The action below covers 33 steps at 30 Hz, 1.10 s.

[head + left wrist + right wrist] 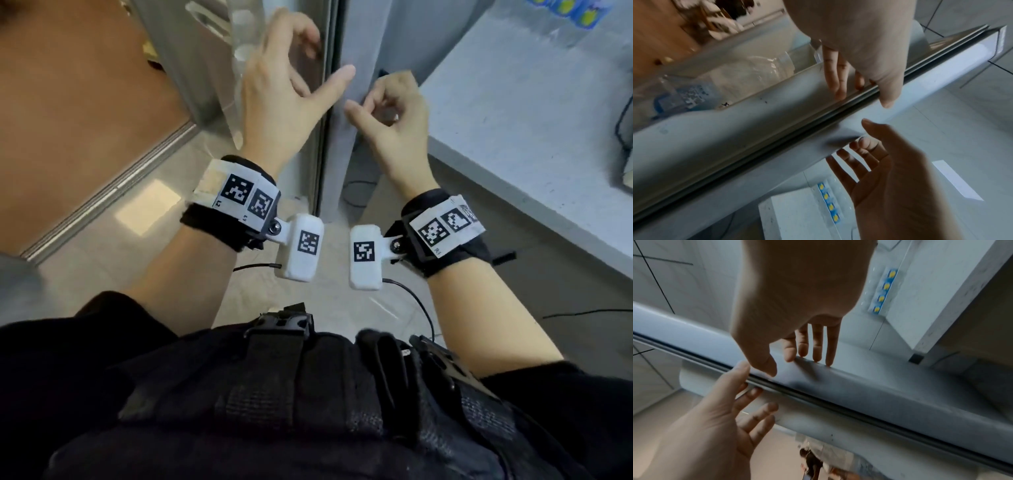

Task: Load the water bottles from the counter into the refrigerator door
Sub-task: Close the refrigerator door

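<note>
The refrigerator door (202, 78) stands open at upper left. A clear water bottle (244, 34) with a blue label (684, 95) sits in its shelf. More water bottles (565, 13) with blue and yellow labels stand on the pale counter (513, 109) at upper right, also seen as a row (884, 292) from the right wrist. My left hand (305, 68) hovers at the door's free edge, its fingers (835, 81) over the inner liner, thumb out, holding nothing. My right hand (376, 106) is beside it, its fingertips (816, 358) touching the refrigerator's grey front edge, empty.
The refrigerator body (363, 41) rises between the door and the counter. A dark door gasket (777, 142) runs along the door edge. Black cables (356, 195) lie on the tiled floor beneath the counter. A wooden wall panel (68, 85) is at left.
</note>
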Tool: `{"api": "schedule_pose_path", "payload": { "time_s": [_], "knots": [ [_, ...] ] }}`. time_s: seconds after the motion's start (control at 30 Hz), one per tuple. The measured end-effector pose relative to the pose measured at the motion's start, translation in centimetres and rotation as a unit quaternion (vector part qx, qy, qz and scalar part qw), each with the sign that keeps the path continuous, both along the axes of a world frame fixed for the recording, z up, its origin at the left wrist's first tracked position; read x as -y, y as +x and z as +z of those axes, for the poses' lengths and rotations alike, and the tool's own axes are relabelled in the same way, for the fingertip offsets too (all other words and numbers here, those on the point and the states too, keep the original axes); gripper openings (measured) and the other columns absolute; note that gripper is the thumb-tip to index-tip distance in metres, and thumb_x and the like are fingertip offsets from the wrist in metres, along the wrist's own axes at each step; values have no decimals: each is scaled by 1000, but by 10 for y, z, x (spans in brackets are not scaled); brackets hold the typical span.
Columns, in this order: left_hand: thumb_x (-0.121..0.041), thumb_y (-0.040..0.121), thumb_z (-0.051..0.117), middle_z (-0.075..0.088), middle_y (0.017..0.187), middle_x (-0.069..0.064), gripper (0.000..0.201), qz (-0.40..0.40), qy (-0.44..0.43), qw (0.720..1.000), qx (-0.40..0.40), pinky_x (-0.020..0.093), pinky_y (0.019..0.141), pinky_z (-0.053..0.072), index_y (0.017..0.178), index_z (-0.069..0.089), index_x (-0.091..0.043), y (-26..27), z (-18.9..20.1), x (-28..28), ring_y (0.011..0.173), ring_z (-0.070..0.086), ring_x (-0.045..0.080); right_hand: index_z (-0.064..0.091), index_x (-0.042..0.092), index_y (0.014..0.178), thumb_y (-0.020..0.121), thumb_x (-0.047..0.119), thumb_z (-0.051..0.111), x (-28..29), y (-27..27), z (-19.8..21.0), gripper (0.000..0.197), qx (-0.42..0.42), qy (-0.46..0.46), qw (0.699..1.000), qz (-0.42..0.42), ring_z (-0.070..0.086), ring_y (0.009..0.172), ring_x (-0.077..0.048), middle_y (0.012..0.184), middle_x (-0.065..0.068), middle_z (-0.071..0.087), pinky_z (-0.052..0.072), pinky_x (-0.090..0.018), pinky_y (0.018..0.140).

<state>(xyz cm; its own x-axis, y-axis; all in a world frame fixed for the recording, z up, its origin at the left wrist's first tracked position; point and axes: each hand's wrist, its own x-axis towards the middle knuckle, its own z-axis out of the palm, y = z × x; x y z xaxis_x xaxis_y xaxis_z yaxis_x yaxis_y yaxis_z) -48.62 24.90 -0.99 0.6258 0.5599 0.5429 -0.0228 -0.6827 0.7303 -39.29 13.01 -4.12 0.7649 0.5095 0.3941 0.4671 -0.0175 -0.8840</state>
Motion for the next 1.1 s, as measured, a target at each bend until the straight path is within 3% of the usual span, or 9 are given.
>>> {"api": "schedule_pose_path", "payload": {
  "time_s": [0.1,0.2,0.3,0.43,0.6,0.73,0.83,1.0,1.1],
  "knots": [
    [-47,76,71,64,95,6,54,82,9,997,-3,31,67,52,109,51,-9,-30,-1,-31,57,59,13,54,10,73,75,17,69,-36,-22,3,17,-3,0,997,77,53,71,-12,76,-1,51,43,-16,69],
    [-50,76,70,60,90,6,63,142,12,990,-8,20,64,43,113,49,-4,-57,-5,-62,61,56,14,56,11,79,76,15,67,-77,-43,5,13,3,-17,990,140,55,72,-11,78,-1,56,47,-20,73],
    [-45,76,70,60,104,10,62,178,25,984,-10,10,67,38,116,47,-3,-84,-13,-99,72,56,17,56,12,80,77,11,67,-125,-65,5,11,-4,-21,984,178,56,71,-9,74,5,57,48,-20,73],
    [-37,77,71,56,116,11,61,173,14,985,-8,8,67,40,120,46,-2,-114,-22,-164,74,58,19,57,15,79,78,12,66,-196,-91,2,9,10,-17,982,187,55,68,-6,70,10,56,50,-22,69],
    [-36,82,64,52,123,8,60,176,17,983,-42,29,76,52,128,42,-5,-131,-24,-253,78,61,14,60,15,82,80,8,63,-285,-108,-5,8,11,-4,985,175,56,67,-7,71,13,57,56,-40,69],
    [-30,87,57,43,137,18,61,145,-6,987,-75,39,96,50,138,33,-4,-136,-40,-319,109,58,21,60,16,85,77,6,59,-342,-111,-8,13,5,-16,987,160,55,66,-9,72,17,57,53,-30,67],
    [-36,86,49,35,144,22,70,122,-30,988,-92,50,107,41,142,23,-4,-129,-53,-367,132,41,33,56,25,83,75,8,58,-381,-102,-13,18,-16,-34,990,133,55,62,-5,66,19,57,51,-26,67],
    [-29,87,46,38,142,18,66,132,-49,987,-79,49,108,41,143,22,-3,-98,-56,-450,130,43,29,59,25,83,74,15,58,-448,-64,-24,14,-33,-46,995,82,62,64,-13,69,13,59,55,-33,69],
    [-24,88,41,44,136,19,58,152,-55,985,-64,51,100,47,140,29,-2,-69,-59,-498,124,49,30,60,27,76,75,18,58,-493,-38,-27,9,-35,-33,996,72,67,68,-19,71,9,64,56,-37,70]
  ]
}}
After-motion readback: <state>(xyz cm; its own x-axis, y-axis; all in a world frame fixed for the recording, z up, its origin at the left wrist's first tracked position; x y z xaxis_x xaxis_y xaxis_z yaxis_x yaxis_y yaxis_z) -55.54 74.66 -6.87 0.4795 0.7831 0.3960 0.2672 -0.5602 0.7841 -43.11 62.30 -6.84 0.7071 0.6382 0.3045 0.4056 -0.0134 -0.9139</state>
